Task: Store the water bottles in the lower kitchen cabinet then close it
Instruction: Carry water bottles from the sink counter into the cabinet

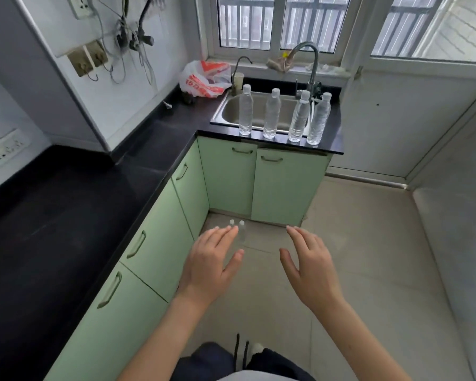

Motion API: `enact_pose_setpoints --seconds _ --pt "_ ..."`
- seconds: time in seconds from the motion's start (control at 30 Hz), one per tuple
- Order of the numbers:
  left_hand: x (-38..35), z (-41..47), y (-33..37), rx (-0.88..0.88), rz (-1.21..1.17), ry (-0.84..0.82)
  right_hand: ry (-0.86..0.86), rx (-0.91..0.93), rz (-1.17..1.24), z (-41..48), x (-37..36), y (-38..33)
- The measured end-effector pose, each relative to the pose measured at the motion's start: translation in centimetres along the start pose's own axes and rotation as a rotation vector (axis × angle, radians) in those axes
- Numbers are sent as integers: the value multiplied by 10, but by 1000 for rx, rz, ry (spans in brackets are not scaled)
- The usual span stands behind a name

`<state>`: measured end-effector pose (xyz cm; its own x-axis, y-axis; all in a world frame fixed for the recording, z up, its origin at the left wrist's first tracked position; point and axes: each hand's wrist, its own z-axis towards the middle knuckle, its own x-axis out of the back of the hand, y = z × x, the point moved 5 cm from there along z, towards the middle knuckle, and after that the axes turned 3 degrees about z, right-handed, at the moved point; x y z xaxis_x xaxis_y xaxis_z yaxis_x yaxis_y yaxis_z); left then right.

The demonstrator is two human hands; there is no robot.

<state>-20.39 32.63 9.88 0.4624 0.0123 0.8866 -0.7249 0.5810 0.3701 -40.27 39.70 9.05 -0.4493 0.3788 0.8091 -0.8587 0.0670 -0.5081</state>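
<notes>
Several clear water bottles with white caps [270, 114] stand in a row on the black countertop's front edge [220, 132], in front of the steel sink [232, 107]. Two more small bottles [241, 232] stand on the floor by the cabinet corner, partly hidden behind my left hand. The green lower cabinet doors [286, 185] under the sink are shut. My left hand [213, 265] and my right hand [312, 268] hover over the floor, fingers spread, holding nothing.
An L-shaped black counter runs along the left with green drawers and doors [154, 243] below. A red and white plastic bag [204, 81] lies beside the sink. A tall faucet [311, 64] rises behind it. Beige tiled floor [368, 257] lies to the right.
</notes>
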Motion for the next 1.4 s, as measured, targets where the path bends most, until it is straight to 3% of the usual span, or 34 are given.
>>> enact_pose_setpoints --seconds 0.43,0.77,0.93,1.2,1.4 --pt "-84 192 -107 -13 -57 -94 -37 -60 -39 189 -92 54" --pt "-71 406 -180 -183 -78 -82 84 -163 -52 374 -116 54" --pt "-86 469 -194 -155 -127 -90 112 -204 -44 433 -124 70" --pt "-149 513 -210 71 -157 -237 8 -323 63 491 -166 139" --pt "-188 559 -232 468 -363 -300 -13 -578 420 534 -192 191"
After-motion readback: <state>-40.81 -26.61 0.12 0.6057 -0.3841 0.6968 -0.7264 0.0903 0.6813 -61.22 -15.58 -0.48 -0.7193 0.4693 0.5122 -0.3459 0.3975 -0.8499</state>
